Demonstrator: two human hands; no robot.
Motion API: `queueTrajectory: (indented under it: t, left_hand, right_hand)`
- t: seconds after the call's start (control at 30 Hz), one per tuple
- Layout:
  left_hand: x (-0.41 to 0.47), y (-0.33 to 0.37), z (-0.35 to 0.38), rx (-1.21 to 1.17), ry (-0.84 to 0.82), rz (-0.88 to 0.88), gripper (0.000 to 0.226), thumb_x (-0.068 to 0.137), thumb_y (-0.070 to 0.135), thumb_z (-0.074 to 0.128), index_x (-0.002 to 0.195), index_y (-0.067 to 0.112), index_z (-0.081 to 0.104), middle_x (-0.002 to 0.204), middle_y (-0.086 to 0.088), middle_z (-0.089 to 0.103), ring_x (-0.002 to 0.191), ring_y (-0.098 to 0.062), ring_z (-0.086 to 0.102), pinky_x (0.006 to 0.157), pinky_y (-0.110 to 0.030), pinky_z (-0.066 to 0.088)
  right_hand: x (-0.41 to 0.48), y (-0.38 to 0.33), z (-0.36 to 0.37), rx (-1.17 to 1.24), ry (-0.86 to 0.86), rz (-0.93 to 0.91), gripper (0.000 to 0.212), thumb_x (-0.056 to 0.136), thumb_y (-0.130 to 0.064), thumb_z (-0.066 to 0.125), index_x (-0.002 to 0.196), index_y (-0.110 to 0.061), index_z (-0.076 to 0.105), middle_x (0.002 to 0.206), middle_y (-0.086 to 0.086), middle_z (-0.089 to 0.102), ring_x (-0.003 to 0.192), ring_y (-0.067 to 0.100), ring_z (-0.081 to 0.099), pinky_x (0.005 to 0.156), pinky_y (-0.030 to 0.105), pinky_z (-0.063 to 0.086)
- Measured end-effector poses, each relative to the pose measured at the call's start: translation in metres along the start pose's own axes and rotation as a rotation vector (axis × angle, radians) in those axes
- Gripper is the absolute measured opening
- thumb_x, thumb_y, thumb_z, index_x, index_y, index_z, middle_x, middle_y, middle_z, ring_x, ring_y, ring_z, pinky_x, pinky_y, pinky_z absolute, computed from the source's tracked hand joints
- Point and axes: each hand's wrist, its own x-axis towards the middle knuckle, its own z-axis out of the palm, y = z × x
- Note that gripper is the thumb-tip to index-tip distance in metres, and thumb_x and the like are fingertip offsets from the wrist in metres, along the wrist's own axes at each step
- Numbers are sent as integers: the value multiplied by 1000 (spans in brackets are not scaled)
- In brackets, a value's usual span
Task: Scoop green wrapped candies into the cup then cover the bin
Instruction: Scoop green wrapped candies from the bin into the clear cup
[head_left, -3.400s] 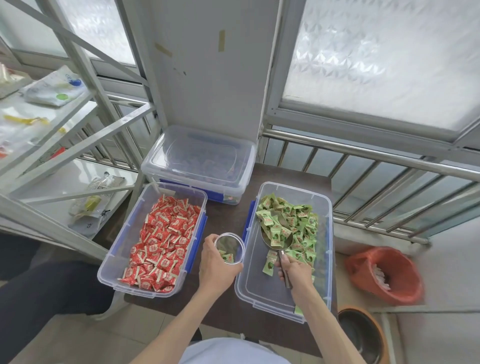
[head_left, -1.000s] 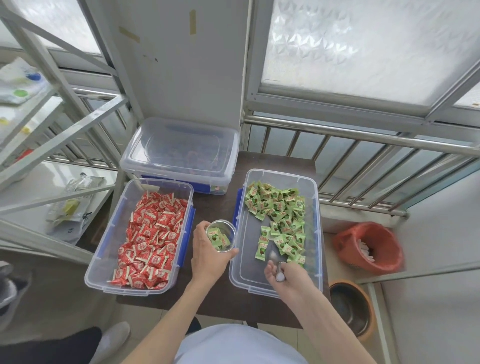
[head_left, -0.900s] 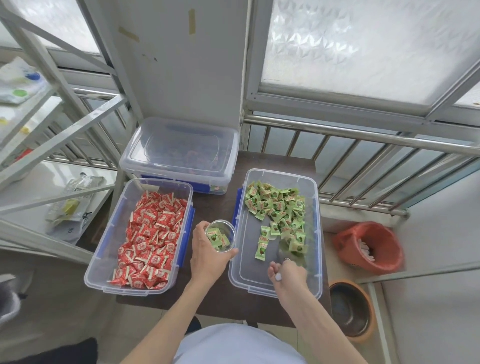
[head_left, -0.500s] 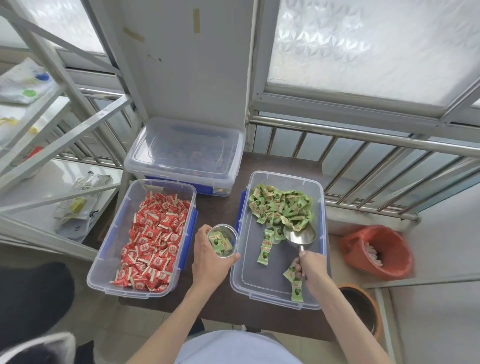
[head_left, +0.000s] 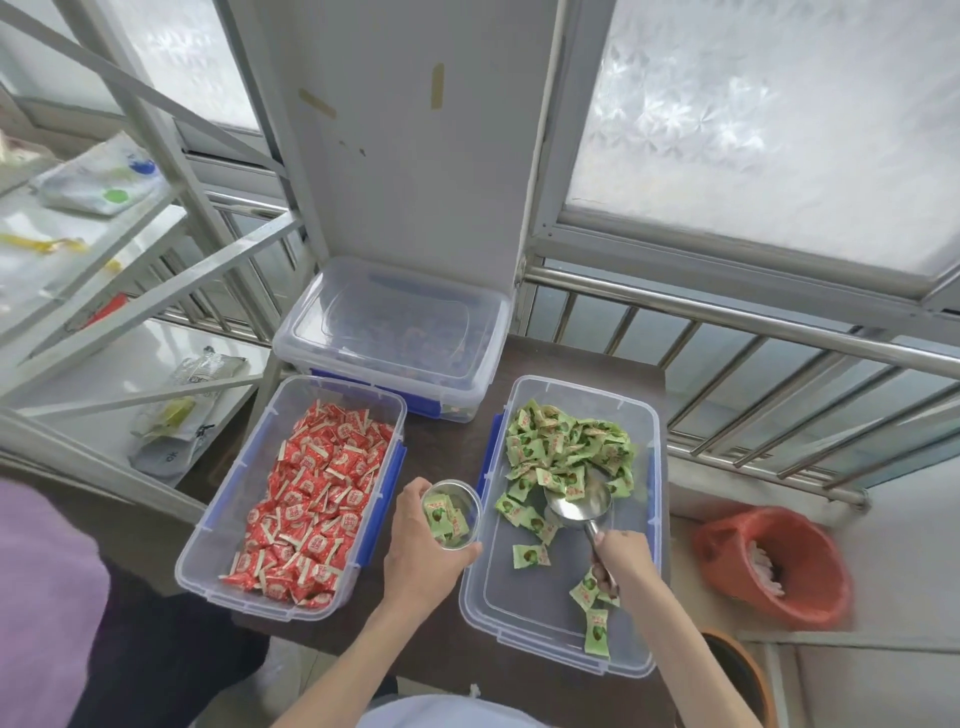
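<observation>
A clear bin (head_left: 524, 613) on the right of the table holds green wrapped candies (head_left: 563, 449), heaped at its far end with a few loose ones nearer me. My right hand (head_left: 621, 558) grips the handle of a metal scoop (head_left: 577, 506), whose bowl lies against the near edge of the heap with a candy or two in it. My left hand (head_left: 418, 556) holds a small clear cup (head_left: 451, 512) between the two open bins; a few green candies lie in it.
A second open bin (head_left: 208, 545) on the left holds red wrapped candies (head_left: 311, 499). A lidded clear bin (head_left: 389, 332) stands behind. An orange bucket (head_left: 769, 566) sits on the floor at right. Metal shelving is on the left, a railing behind.
The scoop has been pushed forward from the near end of the green bin up into the heap. The cup stays in my left hand, holding more candies than 3.4 s ago.
</observation>
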Motion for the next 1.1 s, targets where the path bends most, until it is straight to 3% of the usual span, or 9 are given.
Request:
queueTrajectory:
  t: [0.07, 0.2, 0.37, 0.6, 0.7, 0.83, 0.97, 1.1]
  left_hand:
    - [0, 1, 0, 5, -6, 0, 98, 59, 43, 88, 133, 36, 23, 131, 11, 42, 123, -13, 49, 97, -40, 52]
    - [-1, 4, -1, 0, -6, -11, 102, 60, 43, 87, 138, 35, 22, 138, 9, 41, 128, -14, 47, 100, -40, 50]
    - [0, 6, -3, -4, -10, -26, 102, 61, 43, 88, 138, 35, 21, 140, 9, 39, 130, -14, 45, 101, -37, 48]
    - [-1, 5, -6, -5, -11, -8, 105, 58, 44, 90, 141, 32, 27, 140, 8, 43, 131, -14, 45, 103, -36, 46]
    - [-2, 3, -8, -50, -1, -1, 102, 53, 40, 94, 136, 32, 36, 131, 10, 51, 124, -13, 51, 102, -31, 47]
    - [-2, -1, -9, -79, 16, 21, 93, 50, 36, 95, 128, 35, 44, 120, 15, 57, 114, -9, 57, 98, -31, 51]
    - [-2, 2, -11, -104, 14, 60, 86, 52, 40, 90, 127, 38, 48, 121, 16, 60, 115, -10, 58, 97, -37, 54]
    - [-4, 9, -17, -89, 51, 121, 89, 54, 48, 88, 133, 39, 49, 130, 15, 60, 120, -10, 57, 100, -40, 52]
  right_hand:
    - [12, -15, 9, 31, 0, -29, 31, 92, 1, 38, 65, -3, 51, 45, 9, 45, 37, 16, 35, 36, 18, 26]
    - [34, -30, 22, 115, -9, 7, 18, 94, -1, 37, 102, -3, 53, 58, 13, 54, 42, 19, 44, 35, 17, 35]
    - [24, -20, 26, 108, -49, -33, 23, 96, 0, 42, 97, 8, 64, 60, 12, 55, 39, 16, 47, 30, 16, 37]
    - [15, 7, 16, 131, -112, -69, 33, 99, -1, 41, 128, 3, 57, 70, 12, 60, 49, 17, 48, 35, 22, 42]
    - [9, 14, 5, 149, -158, -101, 32, 99, -1, 42, 127, 3, 58, 72, 13, 61, 52, 17, 50, 46, 26, 43]
    - [-4, 17, -14, 188, -262, -170, 29, 99, 0, 42, 121, 5, 61, 70, 12, 57, 50, 16, 48, 46, 25, 41]
    - [-22, 8, -34, 152, -383, -267, 27, 99, 2, 42, 113, 7, 64, 67, 10, 54, 49, 16, 45, 44, 23, 37]
    - [-36, -8, -53, -59, -488, -385, 30, 98, 4, 42, 109, 1, 70, 67, 11, 55, 45, 14, 43, 43, 20, 34]
